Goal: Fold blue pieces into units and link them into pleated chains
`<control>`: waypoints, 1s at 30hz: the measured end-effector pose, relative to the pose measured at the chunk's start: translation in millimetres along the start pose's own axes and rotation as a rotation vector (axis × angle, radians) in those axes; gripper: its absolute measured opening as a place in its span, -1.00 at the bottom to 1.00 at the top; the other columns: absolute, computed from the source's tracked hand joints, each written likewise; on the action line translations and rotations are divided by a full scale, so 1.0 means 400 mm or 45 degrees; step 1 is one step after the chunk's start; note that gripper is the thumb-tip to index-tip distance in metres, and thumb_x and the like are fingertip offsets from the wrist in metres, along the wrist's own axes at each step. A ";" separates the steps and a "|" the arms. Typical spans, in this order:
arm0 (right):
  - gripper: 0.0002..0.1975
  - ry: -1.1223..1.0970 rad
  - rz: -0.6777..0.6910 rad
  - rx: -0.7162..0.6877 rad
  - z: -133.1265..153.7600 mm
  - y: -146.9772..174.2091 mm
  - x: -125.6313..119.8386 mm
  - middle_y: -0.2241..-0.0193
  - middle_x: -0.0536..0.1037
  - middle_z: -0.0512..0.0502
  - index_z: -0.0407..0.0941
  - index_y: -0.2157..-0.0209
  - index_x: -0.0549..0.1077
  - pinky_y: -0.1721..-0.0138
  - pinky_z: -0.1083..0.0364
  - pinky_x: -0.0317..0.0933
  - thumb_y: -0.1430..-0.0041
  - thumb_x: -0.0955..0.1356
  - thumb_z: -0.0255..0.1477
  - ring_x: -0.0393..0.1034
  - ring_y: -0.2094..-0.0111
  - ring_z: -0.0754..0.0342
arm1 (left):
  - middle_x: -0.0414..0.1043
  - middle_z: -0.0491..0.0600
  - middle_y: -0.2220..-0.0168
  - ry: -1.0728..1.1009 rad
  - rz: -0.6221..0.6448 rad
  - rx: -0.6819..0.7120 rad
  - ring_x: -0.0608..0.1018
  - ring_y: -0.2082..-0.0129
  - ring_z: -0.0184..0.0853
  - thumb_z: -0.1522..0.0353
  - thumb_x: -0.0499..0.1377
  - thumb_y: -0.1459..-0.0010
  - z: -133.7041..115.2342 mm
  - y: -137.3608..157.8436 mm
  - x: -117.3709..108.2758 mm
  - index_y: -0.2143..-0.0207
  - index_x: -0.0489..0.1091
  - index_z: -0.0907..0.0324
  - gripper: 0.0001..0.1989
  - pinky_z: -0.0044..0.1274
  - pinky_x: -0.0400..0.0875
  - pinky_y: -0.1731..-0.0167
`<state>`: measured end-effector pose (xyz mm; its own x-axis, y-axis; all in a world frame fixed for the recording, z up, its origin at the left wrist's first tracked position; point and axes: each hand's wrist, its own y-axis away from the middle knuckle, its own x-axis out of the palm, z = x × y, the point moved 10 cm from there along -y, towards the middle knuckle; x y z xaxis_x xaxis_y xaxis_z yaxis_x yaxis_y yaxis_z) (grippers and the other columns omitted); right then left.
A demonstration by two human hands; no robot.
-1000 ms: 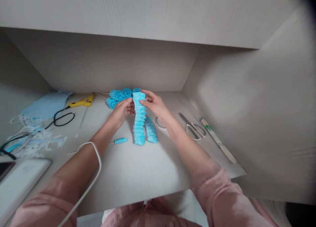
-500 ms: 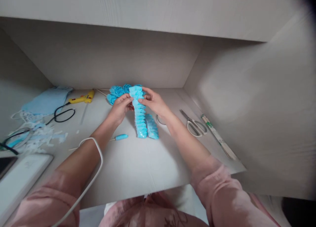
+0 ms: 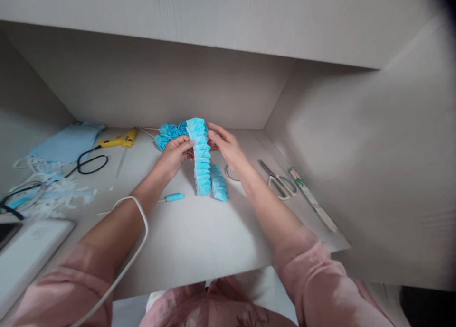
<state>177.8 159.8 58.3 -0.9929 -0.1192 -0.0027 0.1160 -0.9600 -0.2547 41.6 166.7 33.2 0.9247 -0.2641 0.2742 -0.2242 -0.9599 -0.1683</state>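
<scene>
A pleated light-blue strip (image 3: 202,158) of folded, fabric-like pieces hangs upright over the table. My left hand (image 3: 177,154) is closed on its left edge, the thumb in front and the fingers partly hidden behind. Beside the upper right edge, my right hand (image 3: 225,146) has thumb and forefinger apart; some of its fingertips are hidden, and whether they touch the strip is unclear. Another pleated blue strip (image 3: 219,182) lies just right of the hanging one. To the lower left is a stick with a blue wrapped tip (image 3: 175,197). Blue ruffled flowers (image 3: 170,132) on sticks lie behind my left hand.
A yellow glue gun (image 3: 119,141) with a black cord lies left, near stacked blue face masks (image 3: 66,144) and white scraps (image 3: 67,196). Scissors (image 3: 280,181) and wrapped sticks (image 3: 313,201) lie right. A white cable (image 3: 142,237) crosses my left forearm. Panels enclose the table.
My right thumb has come off the front of the strip to its right side. The strip's top has spread a little and risen slightly. My left hand keeps its hold.
</scene>
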 end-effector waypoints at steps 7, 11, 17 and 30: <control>-0.42 0.123 0.011 -0.087 0.023 0.012 0.003 0.39 0.50 -0.02 -0.09 -0.07 0.39 0.18 0.05 0.32 -0.01 0.45 -0.21 0.41 0.31 0.08 | 0.40 -0.10 0.53 0.165 0.048 -0.026 0.43 0.53 -0.37 0.20 0.28 0.04 0.010 0.005 0.034 0.46 0.32 0.17 -0.74 -0.54 0.26 0.55; -0.48 0.148 -0.055 -0.160 0.056 0.019 -0.011 0.39 0.50 0.01 -0.08 -0.04 0.41 0.21 0.08 0.30 -0.03 0.42 -0.23 0.38 0.34 0.12 | 0.48 -0.02 0.46 0.231 0.154 -0.093 0.51 0.44 -0.28 0.05 0.17 -0.03 0.026 0.011 0.065 0.38 0.37 0.19 -0.63 -0.53 0.28 0.54; -0.56 0.057 -0.211 -0.166 0.079 0.044 -0.052 0.46 0.47 0.06 -0.11 -0.01 0.42 0.28 0.13 0.28 -0.05 0.41 -0.40 0.33 0.41 0.18 | 0.48 -0.01 0.44 0.249 0.198 -0.089 0.50 0.46 -0.32 0.05 0.17 -0.06 0.009 0.019 0.072 0.32 0.41 0.23 -0.60 -0.52 0.35 0.47; -0.53 -0.049 -0.117 -0.065 0.016 0.080 -0.044 0.32 0.50 -0.05 -0.05 0.02 0.44 0.24 0.07 0.32 -0.08 0.39 -0.11 0.39 0.29 0.09 | 0.40 -0.12 0.54 0.045 0.156 -0.009 0.45 0.55 -0.41 0.27 0.41 0.17 -0.004 0.030 0.076 0.46 0.40 0.24 -0.70 -0.55 0.37 0.52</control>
<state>199.0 129.7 56.4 -0.9974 -0.0417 0.0595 0.0219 -0.9533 -0.3013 66.5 146.9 41.2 0.8786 -0.3828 0.2854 -0.3373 -0.9207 -0.1964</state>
